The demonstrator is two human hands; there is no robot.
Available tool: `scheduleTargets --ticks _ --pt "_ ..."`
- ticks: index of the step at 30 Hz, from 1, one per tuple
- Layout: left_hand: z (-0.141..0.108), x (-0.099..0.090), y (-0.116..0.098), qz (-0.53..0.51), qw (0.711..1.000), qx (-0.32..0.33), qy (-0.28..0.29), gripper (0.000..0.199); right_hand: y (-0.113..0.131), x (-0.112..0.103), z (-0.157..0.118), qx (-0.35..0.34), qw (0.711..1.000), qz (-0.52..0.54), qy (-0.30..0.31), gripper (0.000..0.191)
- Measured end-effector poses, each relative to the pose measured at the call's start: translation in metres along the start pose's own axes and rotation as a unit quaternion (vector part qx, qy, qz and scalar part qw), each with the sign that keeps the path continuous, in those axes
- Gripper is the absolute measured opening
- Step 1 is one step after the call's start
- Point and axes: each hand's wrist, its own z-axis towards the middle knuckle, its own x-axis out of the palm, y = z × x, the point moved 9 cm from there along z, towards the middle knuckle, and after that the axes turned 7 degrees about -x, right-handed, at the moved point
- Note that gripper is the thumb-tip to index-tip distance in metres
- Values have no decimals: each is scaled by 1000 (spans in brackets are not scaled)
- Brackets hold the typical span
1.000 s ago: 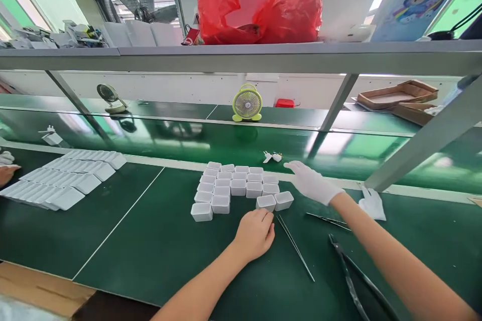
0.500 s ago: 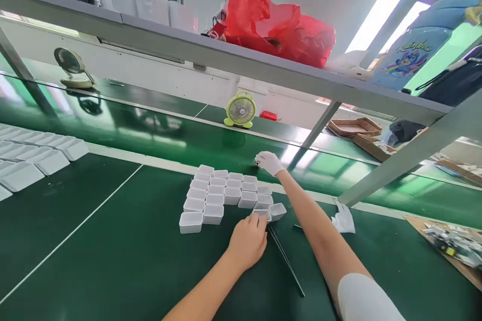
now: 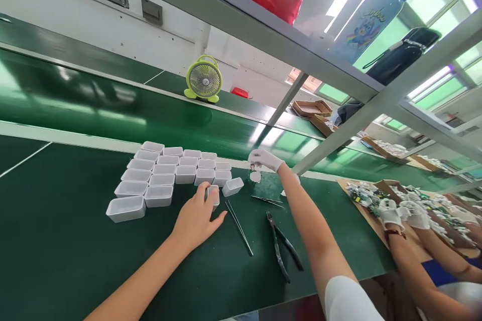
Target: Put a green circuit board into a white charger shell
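Observation:
My bare left hand [image 3: 198, 215] lies on the green mat, its fingertips holding the near side of a small white tray [image 3: 214, 193]. That tray stands beside another loose one [image 3: 232, 186], just right of a block of several white trays [image 3: 161, 173]. My gloved right hand [image 3: 265, 159] is stretched to the mat's far edge by the conveyor belt [image 3: 113, 105]. It is closed on a small white part [image 3: 256, 176] that dangles below the fingers.
Thin tweezers [image 3: 238, 220], a second pair [image 3: 268, 200] and black pliers [image 3: 281, 247] lie right of my left hand. A yellow fan [image 3: 204, 80] stands beyond the belt. A co-worker's gloved hands [image 3: 402, 213] work over a cardboard tray of parts [image 3: 367, 198]. A slanted shelf strut [image 3: 339, 135] crosses overhead.
My right hand reached to the belt's edge, closed on the small white part and lifted it. The view swung right, bringing the co-worker in. My left hand stayed at the tray.

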Motion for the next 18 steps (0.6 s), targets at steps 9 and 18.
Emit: scheduleTargets --ticks 9,18 --pt "8 14 26 -228 963 -113 95 65 -6 9 -10 210 969 -128 -21 35" --pt "6 0 20 -224 966 -107 77 56 14 3 -35 194 978 -1 -74 45"
